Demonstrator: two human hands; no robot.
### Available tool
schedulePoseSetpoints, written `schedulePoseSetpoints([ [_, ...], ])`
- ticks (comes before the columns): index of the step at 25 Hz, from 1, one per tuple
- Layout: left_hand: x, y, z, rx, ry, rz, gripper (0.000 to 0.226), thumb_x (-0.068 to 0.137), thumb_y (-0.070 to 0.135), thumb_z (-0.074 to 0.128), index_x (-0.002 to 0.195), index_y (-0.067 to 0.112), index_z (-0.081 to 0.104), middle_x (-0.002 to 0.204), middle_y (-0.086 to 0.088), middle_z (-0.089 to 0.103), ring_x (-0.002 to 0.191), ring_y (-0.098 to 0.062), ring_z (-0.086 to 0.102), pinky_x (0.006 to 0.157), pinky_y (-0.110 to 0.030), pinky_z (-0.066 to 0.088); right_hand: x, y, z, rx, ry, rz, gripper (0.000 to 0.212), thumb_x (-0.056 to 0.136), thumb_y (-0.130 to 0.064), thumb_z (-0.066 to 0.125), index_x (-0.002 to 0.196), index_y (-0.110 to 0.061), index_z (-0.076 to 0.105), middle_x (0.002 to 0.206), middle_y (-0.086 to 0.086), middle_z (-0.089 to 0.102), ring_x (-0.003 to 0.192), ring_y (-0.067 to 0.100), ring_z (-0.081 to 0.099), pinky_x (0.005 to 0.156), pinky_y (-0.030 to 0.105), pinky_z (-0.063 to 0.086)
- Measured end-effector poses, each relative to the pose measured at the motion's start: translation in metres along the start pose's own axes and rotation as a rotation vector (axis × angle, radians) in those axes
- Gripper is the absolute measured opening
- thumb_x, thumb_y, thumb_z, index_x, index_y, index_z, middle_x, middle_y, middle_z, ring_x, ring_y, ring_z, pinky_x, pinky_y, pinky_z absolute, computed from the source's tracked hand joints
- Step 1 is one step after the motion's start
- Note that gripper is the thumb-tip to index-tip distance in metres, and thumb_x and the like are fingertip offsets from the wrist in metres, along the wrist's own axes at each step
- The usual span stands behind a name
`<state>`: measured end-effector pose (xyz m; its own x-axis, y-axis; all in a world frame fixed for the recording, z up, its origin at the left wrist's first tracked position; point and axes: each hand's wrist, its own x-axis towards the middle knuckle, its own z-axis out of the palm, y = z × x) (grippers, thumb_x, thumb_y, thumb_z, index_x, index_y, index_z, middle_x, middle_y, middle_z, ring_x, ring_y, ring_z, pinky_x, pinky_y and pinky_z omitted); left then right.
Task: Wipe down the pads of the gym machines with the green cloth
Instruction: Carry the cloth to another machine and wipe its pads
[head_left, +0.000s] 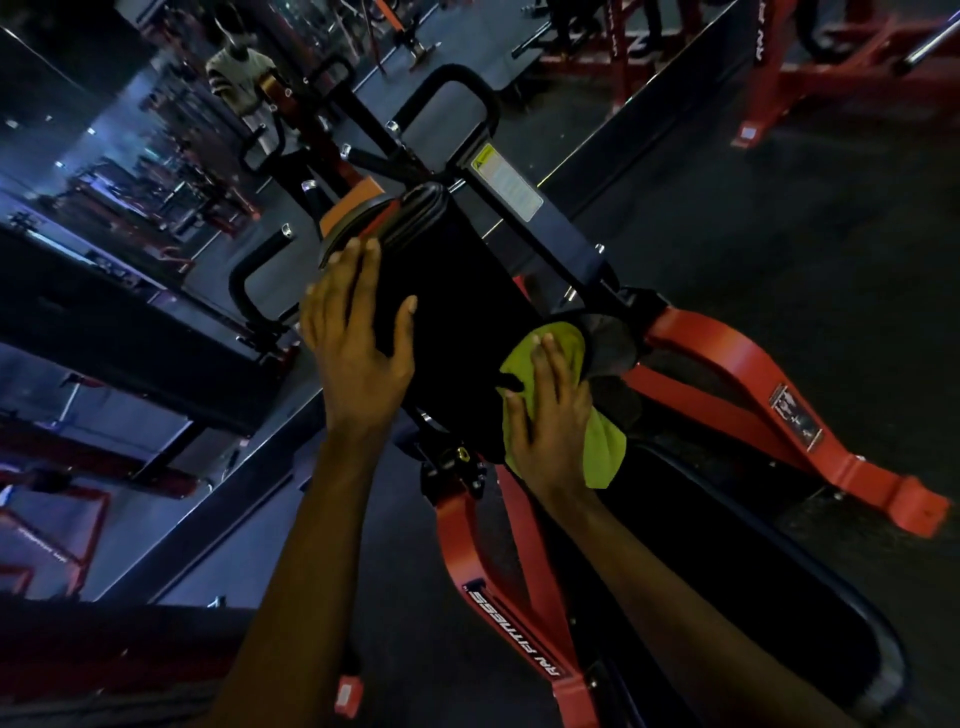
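A black upholstered back pad (457, 306) of a red-framed gym machine fills the middle of the view, tilted away from me. My left hand (356, 343) rests on the pad's left side, fingers straight along its edge and thumb spread across the face. My right hand (545, 415) lies flat on the green cloth (597, 447) and presses it against the pad's lower right end, where the pad meets the black seat pad (727, 571). Part of the cloth hangs below my palm.
The machine's red frame legs (727, 364) spread right and toward me. Black handles (260, 280) and an orange weight plate (353, 208) sit behind the pad. A mirror wall at the left shows a person (244, 78). Dark rubber floor (779, 208) lies to the right.
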<state>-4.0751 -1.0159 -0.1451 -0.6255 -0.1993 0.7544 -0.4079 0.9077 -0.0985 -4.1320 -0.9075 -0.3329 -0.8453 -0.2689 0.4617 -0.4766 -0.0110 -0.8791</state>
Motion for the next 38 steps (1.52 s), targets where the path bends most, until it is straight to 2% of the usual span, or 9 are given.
schedulePoseSetpoints([
  [3,-0.032,0.004,0.005,-0.018,0.005,-0.111,0.069,0.100,0.029,0.063,0.153,0.000,0.030,0.161,-0.021,0.026,0.152,-0.024,0.010,0.124,-0.055,0.011,-0.006,0.014,-0.004,-0.033,-0.054,-0.113,0.061,0.104,-0.029,0.048,0.161,-0.020,0.027,0.168,-0.001,0.025,0.149,0.024,0.035,0.105,0.045,0.036],
  [7,-0.068,0.006,0.010,-0.118,-0.050,-0.208,0.082,0.099,0.028,0.066,0.156,-0.003,0.015,0.164,-0.023,0.008,0.154,-0.023,0.000,0.123,-0.056,0.014,-0.026,0.024,0.005,0.098,0.085,0.268,0.065,0.105,-0.030,0.052,0.160,-0.007,0.025,0.167,0.012,0.023,0.156,0.025,0.020,0.123,0.044,0.026],
  [10,-0.083,0.007,0.010,-0.301,-0.042,-0.350,0.093,0.096,0.028,0.069,0.157,-0.001,0.006,0.166,-0.019,-0.001,0.155,-0.017,-0.002,0.126,-0.037,0.010,-0.038,0.015,0.014,0.217,0.120,0.501,0.071,0.107,-0.035,0.049,0.161,-0.003,0.017,0.168,0.013,0.016,0.156,0.019,0.017,0.125,0.034,0.022],
  [14,-0.090,0.007,0.011,-0.607,-0.107,-0.512,0.089,0.097,0.025,0.068,0.160,0.008,0.007,0.165,-0.006,0.024,0.151,-0.015,0.027,0.121,-0.041,0.031,-0.063,0.018,0.021,0.408,0.093,0.674,0.069,0.103,-0.045,0.052,0.158,-0.012,0.027,0.160,0.011,0.036,0.149,0.020,0.034,0.124,0.029,0.024],
  [18,-0.086,-0.001,0.004,-0.662,-0.174,-0.687,0.076,0.090,0.025,0.076,0.152,0.012,0.036,0.135,0.009,0.056,0.110,0.021,0.053,0.091,-0.004,0.044,-0.081,0.018,0.031,0.664,0.039,0.904,0.071,0.091,-0.058,0.054,0.154,-0.029,0.040,0.143,0.001,0.060,0.131,0.018,0.058,0.114,0.045,0.044],
  [21,-0.075,-0.019,-0.002,-0.669,-0.352,-0.731,0.059,0.084,0.027,0.080,0.135,0.012,0.056,0.116,0.006,0.065,0.091,0.015,0.060,0.075,0.001,0.043,-0.090,0.028,0.039,0.696,-0.046,0.964,0.067,0.085,-0.053,0.058,0.143,-0.018,0.054,0.126,0.007,0.069,0.117,0.026,0.065,0.107,0.051,0.049],
  [26,-0.068,-0.043,-0.003,-0.671,-0.444,-0.676,0.066,0.069,0.052,0.086,0.122,0.016,0.069,0.112,0.006,0.073,0.101,-0.005,0.067,0.082,-0.010,0.052,-0.101,0.025,0.055,0.860,-0.064,0.990,0.034,0.080,-0.049,0.062,0.100,-0.022,0.064,0.086,-0.004,0.065,0.084,0.015,0.061,0.086,0.043,0.049],
  [31,-0.068,-0.047,0.002,-0.727,-0.411,-0.621,0.069,0.067,0.058,0.084,0.121,0.017,0.068,0.110,0.005,0.074,0.099,-0.004,0.069,0.088,-0.025,0.057,-0.103,-0.004,0.049,0.780,-0.063,0.939,0.026,0.085,-0.042,0.057,0.095,-0.019,0.057,0.081,0.001,0.059,0.077,0.018,0.058,0.076,0.038,0.051],
  [38,-0.044,-0.053,-0.024,-0.873,-0.169,-0.461,0.060,0.098,0.031,0.064,0.151,0.014,0.039,0.131,0.003,0.059,0.104,0.021,0.054,0.089,-0.006,0.045,-0.109,-0.054,0.015,0.239,-0.055,0.559,0.031,0.100,-0.030,0.061,0.129,-0.021,0.064,0.117,-0.004,0.072,0.109,0.007,0.067,0.095,0.033,0.053],
])
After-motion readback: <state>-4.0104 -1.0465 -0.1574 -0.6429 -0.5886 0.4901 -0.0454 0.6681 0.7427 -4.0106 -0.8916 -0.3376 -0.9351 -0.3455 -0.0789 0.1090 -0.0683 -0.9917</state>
